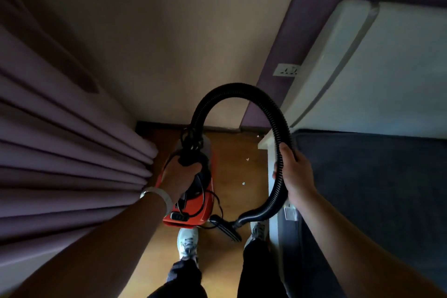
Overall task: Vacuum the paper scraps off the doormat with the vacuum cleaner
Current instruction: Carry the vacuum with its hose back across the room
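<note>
A red and black vacuum cleaner (196, 210) hangs above the wooden floor, carried by its top handle in my left hand (180, 174). Its black ribbed hose (239, 91) loops up and over to the right. My right hand (294, 172) grips the hose partway down. Below it the hose ends in a flat black nozzle (227, 230) near my feet. A few small white paper scraps (243, 183) lie on the floor ahead. No doormat shows in this view.
Pleated purple curtains (60, 152) fill the left side. A bed with a white frame (272, 167), dark blue cover (367, 189) and white pillow stands on the right. A wall socket (286, 69) sits on the purple wall. The floor strip between is narrow.
</note>
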